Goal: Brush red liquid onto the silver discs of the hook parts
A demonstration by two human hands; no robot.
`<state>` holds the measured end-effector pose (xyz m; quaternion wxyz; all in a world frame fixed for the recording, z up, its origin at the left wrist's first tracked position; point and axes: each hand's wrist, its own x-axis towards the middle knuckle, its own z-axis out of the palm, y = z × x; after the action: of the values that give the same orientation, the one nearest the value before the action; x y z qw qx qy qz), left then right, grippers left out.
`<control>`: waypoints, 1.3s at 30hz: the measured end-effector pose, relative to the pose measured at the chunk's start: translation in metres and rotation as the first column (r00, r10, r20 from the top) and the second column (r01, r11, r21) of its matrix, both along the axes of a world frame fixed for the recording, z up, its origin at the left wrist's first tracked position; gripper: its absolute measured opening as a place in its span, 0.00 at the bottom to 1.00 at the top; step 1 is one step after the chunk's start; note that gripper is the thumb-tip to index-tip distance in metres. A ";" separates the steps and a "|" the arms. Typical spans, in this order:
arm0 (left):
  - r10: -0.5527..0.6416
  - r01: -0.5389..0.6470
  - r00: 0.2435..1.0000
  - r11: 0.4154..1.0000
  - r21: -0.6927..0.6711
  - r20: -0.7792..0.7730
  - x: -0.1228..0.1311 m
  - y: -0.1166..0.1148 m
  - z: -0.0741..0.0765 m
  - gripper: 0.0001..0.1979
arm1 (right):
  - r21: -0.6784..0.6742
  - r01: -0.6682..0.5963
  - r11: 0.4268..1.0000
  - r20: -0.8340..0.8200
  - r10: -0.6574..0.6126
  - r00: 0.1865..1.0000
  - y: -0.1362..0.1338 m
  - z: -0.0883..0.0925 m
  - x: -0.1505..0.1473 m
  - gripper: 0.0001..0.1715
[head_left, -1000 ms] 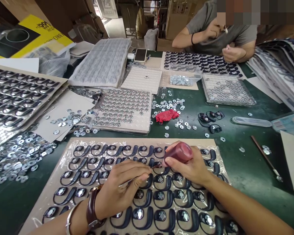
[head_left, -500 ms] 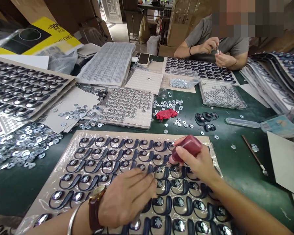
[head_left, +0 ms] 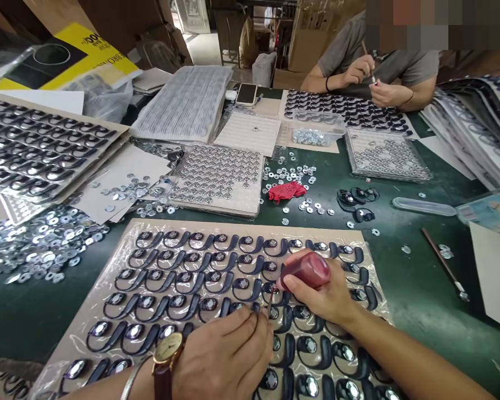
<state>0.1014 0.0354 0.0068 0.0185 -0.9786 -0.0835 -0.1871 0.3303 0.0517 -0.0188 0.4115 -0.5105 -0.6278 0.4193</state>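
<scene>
My right hand [head_left: 331, 294] is wrapped round a dark red squeeze bottle [head_left: 306, 269], tipped down to the left. Its thin nozzle [head_left: 270, 300] points at the black curved pieces just beyond my left fingertips. My left hand [head_left: 229, 350], with a watch [head_left: 169, 350] on the wrist, lies palm down with its fingers stretched out over the lower middle of the board, covering some pieces. Rows of black hook-shaped pieces with shiny faceted discs [head_left: 177, 300] fill this board [head_left: 150, 225], which has clear film over it.
Loose metal washers [head_left: 37, 239] lie heaped at the left. Behind the board are a tray of round metal parts [head_left: 216, 178], a red cloth [head_left: 287, 191] and loose black pieces [head_left: 356, 197]. A thin stick [head_left: 444, 261] lies at right. Across the table a person [head_left: 375, 72] holds a small stick.
My right hand has moved left and down with the squeeze bottle, bringing the nozzle close to my left fingertips. My left hand has shifted slightly down. The view has tilted a little.
</scene>
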 end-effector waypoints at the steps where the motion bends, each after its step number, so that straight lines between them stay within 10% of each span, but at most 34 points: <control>1: -0.003 0.003 1.000 1.000 0.002 -0.004 0.000 0.000 0.000 0.15 | 0.015 -0.001 1.000 0.012 0.001 1.000 0.001 0.001 -0.001 0.11; 39: 0.037 -0.033 0.999 0.986 -0.161 0.017 -0.002 0.007 0.004 0.14 | -0.001 0.043 0.999 0.010 -0.043 0.999 0.004 0.002 0.004 0.05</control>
<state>0.0993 0.0420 0.0108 -0.0580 -0.9734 -0.1156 -0.1890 0.3345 0.0554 -0.0167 0.4172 -0.5262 -0.6185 0.4082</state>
